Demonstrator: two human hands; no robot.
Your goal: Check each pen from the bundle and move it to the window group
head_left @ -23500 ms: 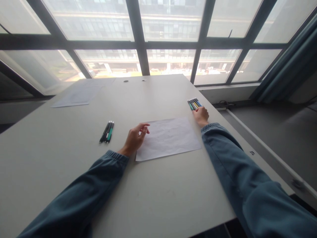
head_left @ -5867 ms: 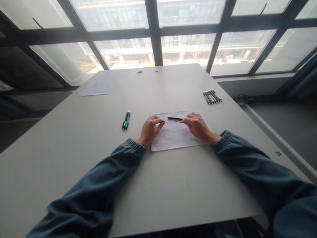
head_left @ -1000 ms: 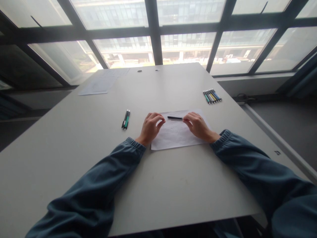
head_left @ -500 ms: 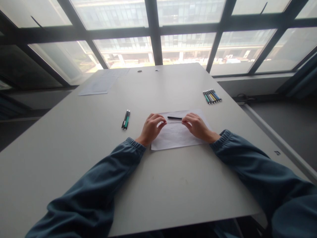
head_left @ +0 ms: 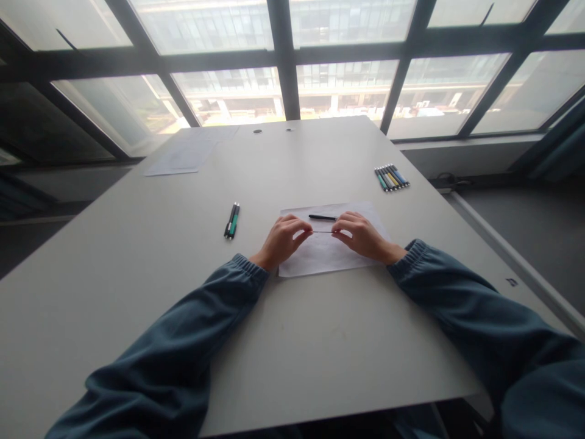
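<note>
A thin dark rod point(head_left: 322, 231), which looks like a pen refill, stretches level between my two hands. My left hand point(head_left: 284, 239) pinches one end of it between thumb and fingertips. The other end is pinched by my right hand point(head_left: 359, 235) in the same way. Both hands are over a white sheet of paper point(head_left: 320, 259). Just beyond the rod lies a black pen or pen barrel point(head_left: 322, 217), its right end partly hidden behind my right fingers.
Two pens, black and green point(head_left: 232, 221), lie left of the paper. A row of several coloured pens point(head_left: 392, 177) is at the table's right side. More paper sheets point(head_left: 178, 160) lie at the far left, before the windows. A small dark mark point(head_left: 512, 282) is near the right edge.
Both hands have come slightly closer together and moved a little toward me, bringing the thin rod with them. The black pen and the paper have stayed in place.
</note>
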